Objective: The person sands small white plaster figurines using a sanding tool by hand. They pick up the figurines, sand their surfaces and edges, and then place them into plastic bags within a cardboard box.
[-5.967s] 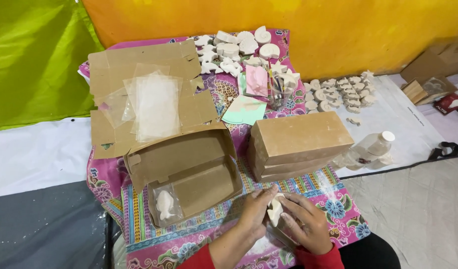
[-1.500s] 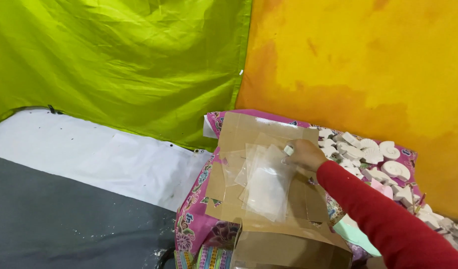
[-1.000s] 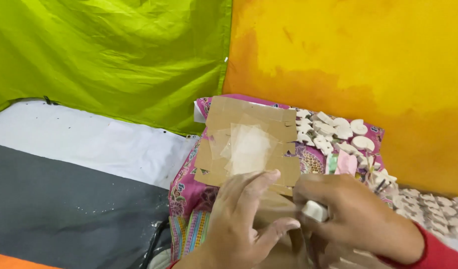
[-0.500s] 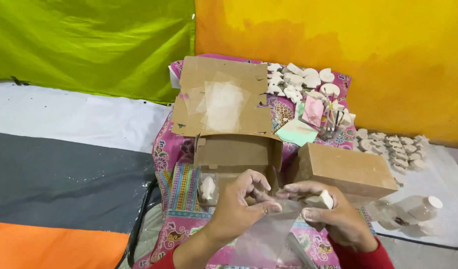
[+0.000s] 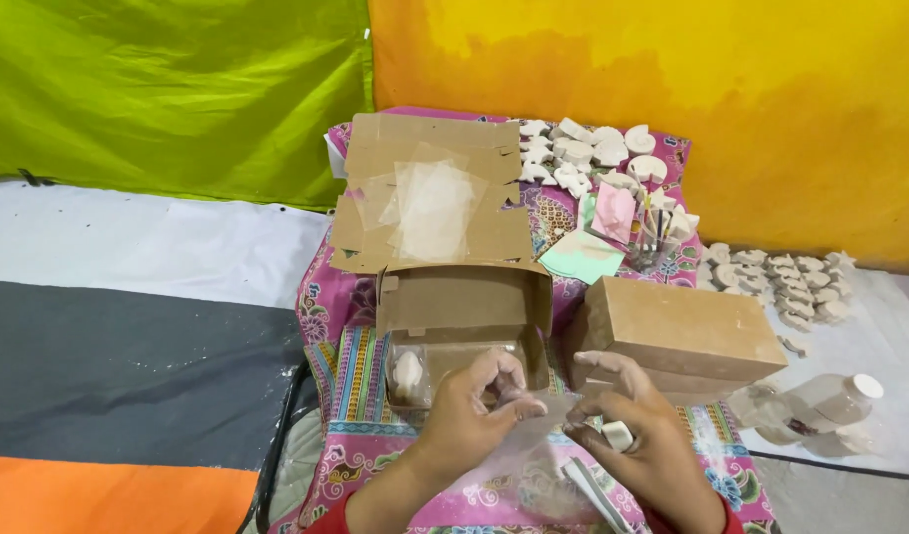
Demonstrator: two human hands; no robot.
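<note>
Clear plastic bag (image 5: 519, 445) is what's being worked here, held low in the middle of the view, just above the pink patterned cloth (image 5: 346, 297). It's pinched between the fingertips of the left hand (image 5: 474, 405) and the right hand (image 5: 633, 435), both sets of fingers closed narrow on the film. A small white roll, likely tape (image 5: 618, 435), is tucked against the right palm too.

Handling-wise, the bag looks super light, floppy and slippery, so it's best gripped right at the open edge with a fingertip pinch on each side. A grip further down would probably just crumple it. Whether anything is already inside can't be made out.

Containers: an open brown cardboard box (image 5: 464, 321) sits just beyond the hands, and one bagged white plaster figure (image 5: 407, 374) can be seen at its left end. A closed brown box (image 5: 677, 336) is stacked on others just to the right. A clear plastic bottle with a white cap (image 5: 820, 405) lies on its side further right. A flattened cardboard sheet (image 5: 375, 188) has spare clear bags (image 5: 433, 203) laid on it. Loose white plaster pieces (image 5: 593, 153), likely brittle, are spread at the back.
</note>
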